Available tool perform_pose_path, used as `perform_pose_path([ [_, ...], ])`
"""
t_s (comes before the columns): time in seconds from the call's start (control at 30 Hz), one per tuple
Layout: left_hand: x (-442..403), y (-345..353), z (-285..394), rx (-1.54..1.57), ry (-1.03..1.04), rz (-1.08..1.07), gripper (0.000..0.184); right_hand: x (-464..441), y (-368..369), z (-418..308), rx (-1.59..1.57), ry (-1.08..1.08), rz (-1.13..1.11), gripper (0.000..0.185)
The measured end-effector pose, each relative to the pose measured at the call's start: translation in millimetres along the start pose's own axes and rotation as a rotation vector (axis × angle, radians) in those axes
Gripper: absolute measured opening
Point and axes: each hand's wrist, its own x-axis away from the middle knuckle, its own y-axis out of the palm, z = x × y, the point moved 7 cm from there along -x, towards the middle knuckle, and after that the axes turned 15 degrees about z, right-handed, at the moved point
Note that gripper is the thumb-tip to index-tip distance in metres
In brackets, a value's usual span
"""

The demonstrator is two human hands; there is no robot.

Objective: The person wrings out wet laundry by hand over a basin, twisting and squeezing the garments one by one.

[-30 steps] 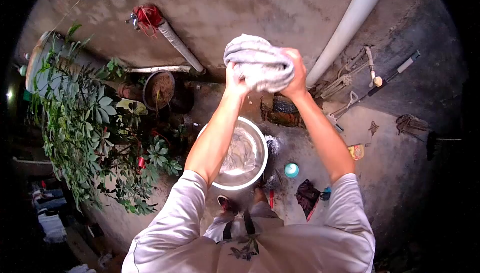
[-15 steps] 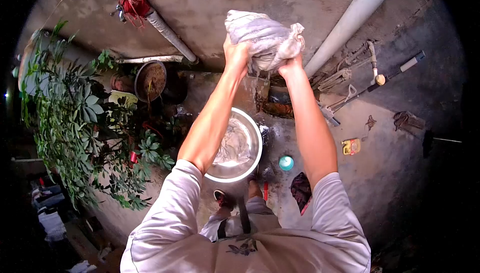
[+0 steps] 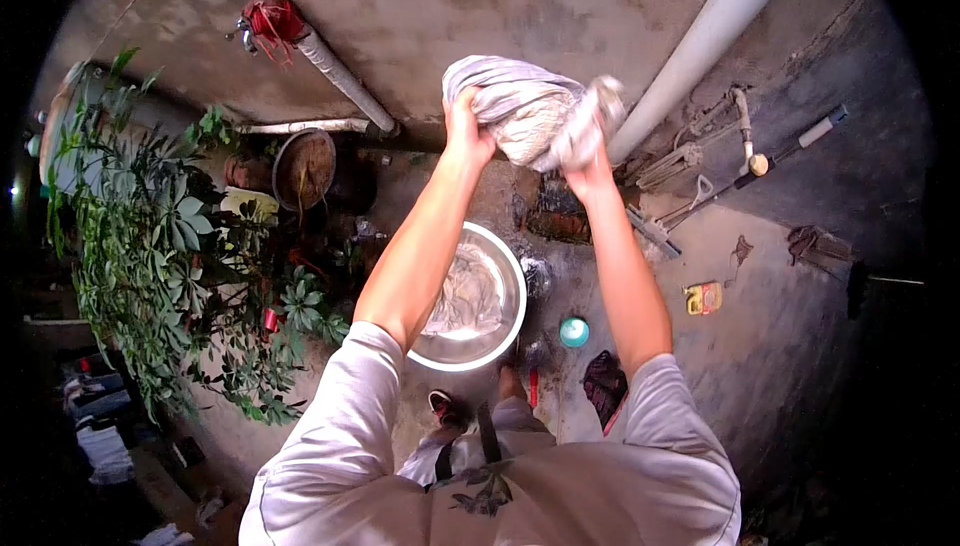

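Observation:
Both my arms stretch out ahead with a bunched, wet-looking pale cloth (image 3: 525, 111) between them. My left hand (image 3: 468, 131) grips its left part, the thumb lying over the fabric. At the other end my right hand (image 3: 588, 161) is closed round a twisted section, with some fingers hidden behind the folds. What kind of garment or cloth it is, I cannot tell. Below and between my forearms stands a round metal basin (image 3: 515, 311). More pale, crumpled fabric (image 3: 468, 291) lies inside that basin.
Leafy plants (image 3: 150, 246) crowd the left side near a dark bucket (image 3: 304, 168). A pale pipe (image 3: 710, 41) slants up the wall. On the floor at right are a teal-rimmed container (image 3: 574, 332), a yellow package (image 3: 703, 298), a dark cloth (image 3: 605, 391) and a long-handled tool (image 3: 760, 166).
Both hands have come slightly lower with the cloth. Its right end has twisted and blurs with motion around my right hand. The basin stays in place.

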Motion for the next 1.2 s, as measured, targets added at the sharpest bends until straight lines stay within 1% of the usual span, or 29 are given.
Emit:
perform_pose_path([
  [0.03,7.4,2.2,4.3,0.025,-0.062,0.011,0.035,-9.4,-34.8,7.3,0.016,-0.174,-0.077,0.074],
  [0.07,17.1,6.4,11.9,0.024,-0.107,0.023,0.035,0.2,-55.4,10.9,0.084,-0.174,0.019,0.072],
  [0.1,27.1,13.5,19.1,0.023,-0.150,0.034,0.036,2.4,-75.7,15.6,0.096,-0.147,0.077,0.079],
  [0.13,34.1,18.5,24.1,0.054,-0.174,0.076,0.037,5.5,-82.3,5.9,0.288,-0.321,0.146,0.085],
  [0.17,30.8,19.2,26.4,0.056,-0.211,0.060,0.037,10.3,-86.5,-2.8,0.478,-0.495,0.216,0.093],
  [0.23,36.3,22.8,30.3,0.032,-0.222,0.065,0.036,27.3,-55.8,-16.8,0.642,-0.781,0.045,0.101],
  [0.27,32.3,20.7,30.0,0.031,-0.221,0.060,0.036,32.3,-39.5,-18.0,0.663,-0.898,-0.080,0.094],
  [0.3,21.2,15.4,28.3,0.024,-0.186,0.030,0.036,53.9,-7.3,-30.3,0.747,-0.947,-0.119,0.081],
  [0.37,21.3,19.0,28.0,0.015,-0.155,-0.011,0.036,8.5,-42.9,4.4,0.668,-0.348,-0.076,0.061],
  [0.43,34.7,17.8,42.5,-0.023,0.094,0.071,0.035,15.7,-38.0,-4.1,0.366,-0.204,0.133,0.054],
  [0.47,41.0,18.8,47.1,-0.010,0.175,0.102,0.035,29.5,-27.9,-11.4,0.270,-0.130,0.102,0.058],
  [0.5,44.8,18.8,45.7,-0.009,0.177,0.102,0.035,18.9,-26.6,-11.4,0.086,-0.105,0.024,0.058],
  [0.57,50.0,10.5,49.0,0.022,0.260,0.286,0.040,18.6,-34.6,0.1,-0.096,-0.075,0.133,0.056],
  [0.6,71.0,16.9,56.8,0.001,0.390,0.332,0.047,23.6,-28.6,-5.3,0.073,-0.240,0.179,0.055],
  [0.63,82.0,21.0,59.0,0.048,0.430,0.306,0.058,37.1,-14.6,-9.0,0.243,-0.400,0.226,0.053],
  [0.67,87.2,20.8,57.7,0.041,0.484,0.329,0.059,55.9,7.2,-13.6,0.424,-0.641,0.202,0.051],
  [0.7,89.9,18.8,55.1,0.032,0.537,0.353,0.060,61.2,19.1,-5.1,0.576,-0.454,0.305,0.064],
  [0.77,87.2,10.3,46.7,0.048,0.569,0.376,0.063,94.7,60.7,-18.9,0.671,-0.968,0.288,0.071],
  [0.8,87.5,7.9,47.0,0.004,0.592,0.385,0.064,124.3,79.4,-29.5,0.795,-1.052,0.299,0.081],
  [0.83,83.6,1.1,45.1,-0.039,0.614,0.401,0.065,137.7,88.9,-33.8,0.778,-1.075,0.195,0.078],
  [0.9,63.5,-21.7,42.0,-0.055,0.589,0.396,0.062,136.6,81.8,-35.2,0.875,-0.967,0.030,0.069],
  [0.93,39.3,-31.5,23.8,-0.007,0.272,0.248,0.049,131.6,72.8,-38.5,0.882,-0.937,-0.010,0.059],
  [0.97,30.9,-30.5,5.1,0.041,-0.042,0.100,0.043,127.7,64.1,-42.9,0.767,-0.914,-0.132,0.054],
  [1.0,48.7,-22.3,-2.1,0.014,-0.213,0.004,0.050,125.4,57.9,-45.7,0.795,-0.980,-0.146,0.053],
  [1.03,87.5,-8.9,-1.7,0.021,-0.366,0.019,0.053,123.9,54.5,-45.7,0.821,-1.044,-0.157,0.052],
  [1.07,98.1,-10.6,-1.5,0.009,-0.322,0.014,0.053,127.6,53.0,-47.6,0.924,-1.234,-0.080,0.068],
  [1.1,104.8,-10.4,-1.5,-0.002,-0.276,0.005,0.053,123.2,51.8,-42.6,0.924,-1.238,-0.078,0.068],
  [1.13,111.3,-6.7,-1.6,-0.015,-0.251,-0.026,0.052,115.2,39.9,-46.2,0.710,-1.156,0.077,0.081],
  [1.2,121.5,-6.9,-4.2,-0.026,-0.256,-0.067,0.052,102.5,36.6,-39.8,0.411,-0.785,-0.058,0.120],
])
